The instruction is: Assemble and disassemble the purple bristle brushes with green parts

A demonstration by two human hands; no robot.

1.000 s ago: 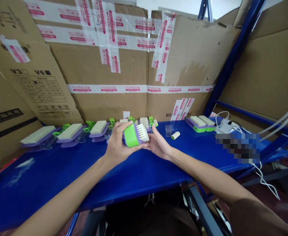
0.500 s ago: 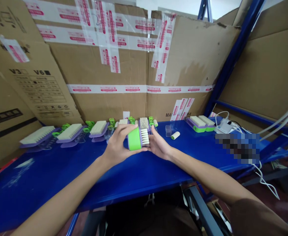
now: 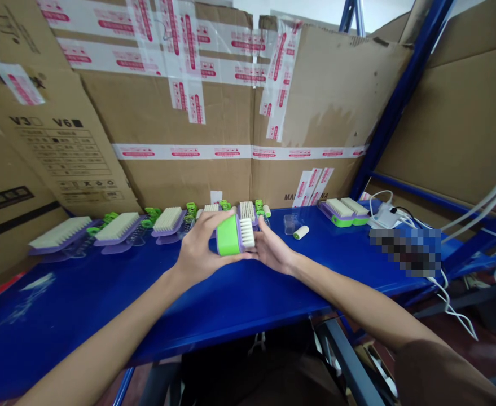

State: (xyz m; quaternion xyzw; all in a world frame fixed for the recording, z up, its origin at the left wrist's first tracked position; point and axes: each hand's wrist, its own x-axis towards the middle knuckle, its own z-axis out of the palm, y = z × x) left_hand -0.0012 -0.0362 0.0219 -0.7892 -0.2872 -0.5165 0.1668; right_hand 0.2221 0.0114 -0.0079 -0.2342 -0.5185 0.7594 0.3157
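A brush (image 3: 229,234) with a bright green side, a purple edge and white bristles is raised above the blue table. My left hand (image 3: 197,247) is closed around its left side, thumb below and fingers over the top. The bristles point right, toward my right hand (image 3: 273,248), which cups that end. Its thumb sticks up beside the bristles, and its other fingers are partly hidden behind the brush. Beyond my hands, another brush (image 3: 246,211) lies bristles up at the back of the table.
Several purple-based brushes (image 3: 117,226) line the back left of the blue table (image 3: 146,304), with green clips among them. To the right lie a small clear box (image 3: 290,224), a white roller-like piece (image 3: 301,232), green-purple brushes (image 3: 343,212) and white cables (image 3: 455,310). Cardboard (image 3: 180,124) stands behind.
Both hands keep their places around the brush, which has turned and shifted very slightly. The whole view has moved a little.
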